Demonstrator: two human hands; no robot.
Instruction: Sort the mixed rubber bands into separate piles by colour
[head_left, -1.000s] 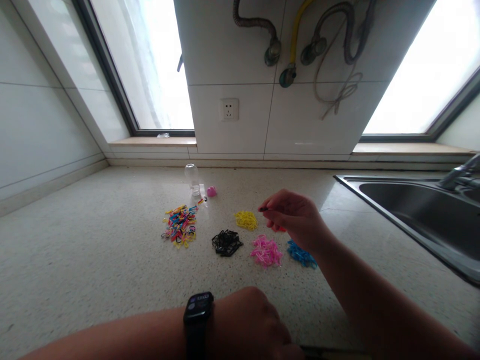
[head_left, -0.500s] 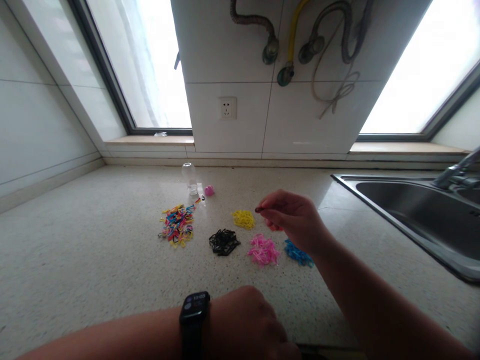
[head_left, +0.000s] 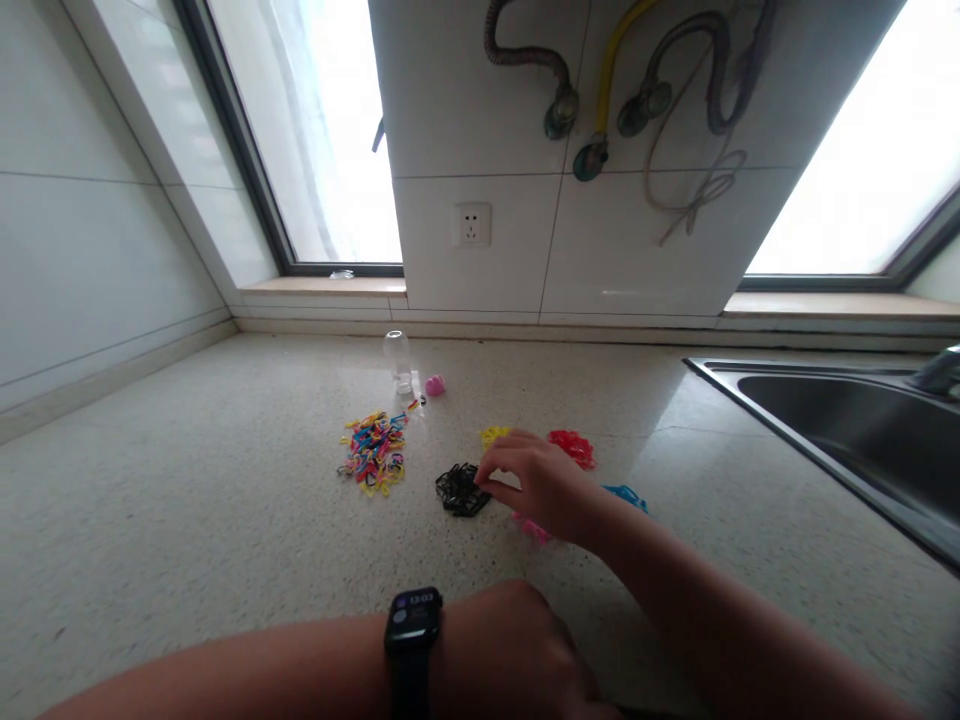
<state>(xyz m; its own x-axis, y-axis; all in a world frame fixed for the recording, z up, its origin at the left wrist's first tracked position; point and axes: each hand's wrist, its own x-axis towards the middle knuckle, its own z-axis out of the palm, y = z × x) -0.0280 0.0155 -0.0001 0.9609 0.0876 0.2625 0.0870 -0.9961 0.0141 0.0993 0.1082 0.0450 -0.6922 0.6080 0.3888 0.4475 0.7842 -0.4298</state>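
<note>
My right hand (head_left: pixel 529 482) reaches over the counter, thumb and forefinger pinched at the right edge of a pile of black rubber bands (head_left: pixel 459 490). A black band seems to be between the fingertips, though it blends with the pile. Beneath and around this hand lie piles of yellow bands (head_left: pixel 493 435), pink bands (head_left: pixel 532 528), red bands (head_left: pixel 572 448) and blue bands (head_left: pixel 627 496), partly covered except the red. My left hand (head_left: pixel 510 650), below a black wristwatch (head_left: pixel 414 618), is curled near the front edge; its fingertips are hidden. Mixed-colour bands (head_left: pixel 375 452) lie to the left.
A clear plastic bottle (head_left: pixel 397 362) stands upside down behind the mixed pile, beside a pink cap (head_left: pixel 435 385). A steel sink (head_left: pixel 825 440) is set into the counter (head_left: pixel 225 520) on the right. The tiled wall (head_left: pixel 480 285) bounds the back.
My right hand has moved left and down, from above the red pile to the black pile, uncovering the red bands. My left hand stays near the front edge. The view has shifted slightly.
</note>
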